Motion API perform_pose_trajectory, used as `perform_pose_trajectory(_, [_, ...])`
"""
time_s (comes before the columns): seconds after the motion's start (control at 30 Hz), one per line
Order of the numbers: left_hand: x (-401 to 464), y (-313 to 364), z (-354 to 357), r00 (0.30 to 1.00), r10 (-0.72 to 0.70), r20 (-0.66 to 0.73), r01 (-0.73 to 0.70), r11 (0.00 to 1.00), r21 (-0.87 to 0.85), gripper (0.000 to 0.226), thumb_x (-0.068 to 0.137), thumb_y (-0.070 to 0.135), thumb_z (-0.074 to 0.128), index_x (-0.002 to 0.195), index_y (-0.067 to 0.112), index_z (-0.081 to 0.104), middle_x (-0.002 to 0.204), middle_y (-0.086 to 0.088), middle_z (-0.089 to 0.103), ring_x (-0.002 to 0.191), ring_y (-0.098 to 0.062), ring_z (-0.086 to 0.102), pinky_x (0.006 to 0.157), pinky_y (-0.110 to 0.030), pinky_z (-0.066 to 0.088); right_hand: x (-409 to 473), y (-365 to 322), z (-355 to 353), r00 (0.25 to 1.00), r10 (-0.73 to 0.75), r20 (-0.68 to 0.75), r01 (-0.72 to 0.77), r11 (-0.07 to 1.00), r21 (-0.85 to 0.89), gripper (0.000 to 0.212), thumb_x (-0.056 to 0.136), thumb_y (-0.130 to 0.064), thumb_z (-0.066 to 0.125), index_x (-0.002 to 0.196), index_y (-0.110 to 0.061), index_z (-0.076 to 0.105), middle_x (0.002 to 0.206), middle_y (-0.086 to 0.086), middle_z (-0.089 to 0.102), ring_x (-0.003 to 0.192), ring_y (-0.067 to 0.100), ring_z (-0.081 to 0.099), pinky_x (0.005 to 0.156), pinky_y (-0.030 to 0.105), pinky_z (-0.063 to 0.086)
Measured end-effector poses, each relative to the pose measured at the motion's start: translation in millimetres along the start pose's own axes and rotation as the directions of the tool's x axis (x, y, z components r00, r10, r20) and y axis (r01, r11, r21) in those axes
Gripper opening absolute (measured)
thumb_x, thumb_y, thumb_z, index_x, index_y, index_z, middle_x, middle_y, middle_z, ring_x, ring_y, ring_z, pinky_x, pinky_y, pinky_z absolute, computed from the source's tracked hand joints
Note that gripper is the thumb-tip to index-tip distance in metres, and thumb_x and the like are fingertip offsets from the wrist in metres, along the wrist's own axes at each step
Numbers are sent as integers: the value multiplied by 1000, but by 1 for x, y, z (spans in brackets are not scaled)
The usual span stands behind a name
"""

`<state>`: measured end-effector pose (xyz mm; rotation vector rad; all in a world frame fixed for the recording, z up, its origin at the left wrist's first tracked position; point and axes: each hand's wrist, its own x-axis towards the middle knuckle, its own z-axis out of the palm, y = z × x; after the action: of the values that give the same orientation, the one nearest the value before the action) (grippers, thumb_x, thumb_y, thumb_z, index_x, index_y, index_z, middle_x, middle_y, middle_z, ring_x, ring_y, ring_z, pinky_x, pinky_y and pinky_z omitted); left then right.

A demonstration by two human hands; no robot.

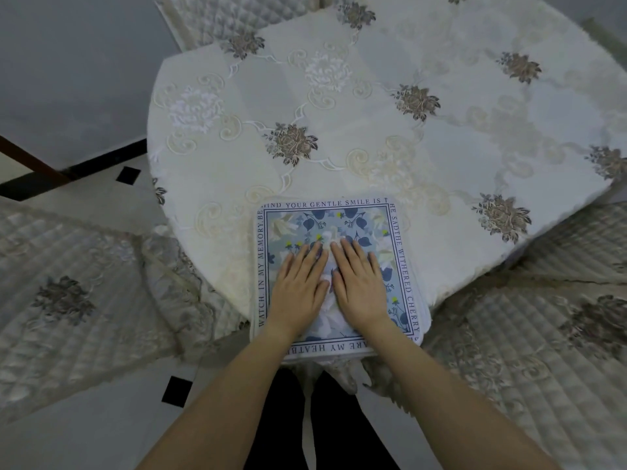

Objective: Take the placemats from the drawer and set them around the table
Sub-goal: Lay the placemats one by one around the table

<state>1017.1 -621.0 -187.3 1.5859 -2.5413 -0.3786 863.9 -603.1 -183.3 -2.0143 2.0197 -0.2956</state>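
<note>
Both hands flat, fingers spread, not gripping: left hand (298,286) and right hand (359,283) press side by side on the square blue floral placemat with lettered border (339,225), low centre, overhanging the near edge of the round table in cream embroidered cloth (373,123). Rest of the tabletop's bare. Quilted chair cushions (68,300) flank both sides.
</note>
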Motion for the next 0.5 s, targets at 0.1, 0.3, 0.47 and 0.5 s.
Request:
perform_pose_trajectory(0.1, [-6, -13, -4, 977, -202, -74, 201, 979, -24, 58, 98, 40, 30, 149, 12, 28, 156, -9, 25, 145, -22, 20, 119, -40, 8, -4, 20, -10, 968, 231, -94, -228, 973, 43, 54, 99, -37, 29, 150, -19, 30, 154, 5, 32, 144, 22, 23, 118, 43, 14])
perform_pose_trajectory(0.3, [-11, -9, -19, 884, -460, -76, 438, 875, -204, 71, 93, 47, 41, 146, 3, 27, 152, -25, 20, 140, -37, 17, 114, -46, 21, -16, 38, -22, 873, 484, -60, -469, 868, 164, 67, 98, -46, 42, 153, -15, 19, 158, 18, 16, 146, 33, 13, 117, 42, 14])
perform_pose_trajectory(0.47, [-8, -12, -33, 832, -555, -3, 519, 780, -350, 81, 85, 44, 64, 146, 4, 27, 146, -25, 27, 134, -36, 21, 110, -46, 29, -16, 40, -31, 896, 444, -23, -442, 894, 73, 62, 100, -41, 40, 153, -18, 17, 158, 15, 20, 146, 35, 12, 119, 41, 12])
perform_pose_trajectory(0.5, [-8, -12, -37, 833, -553, -25, 513, 788, -340, 79, 84, 43, 66, 145, 6, 31, 144, -23, 30, 133, -35, 23, 109, -45, 29, -16, 39, -33, 898, 439, -18, -436, 896, 81, 60, 100, -38, 41, 153, -19, 19, 157, 15, 21, 145, 36, 14, 119, 42, 13])
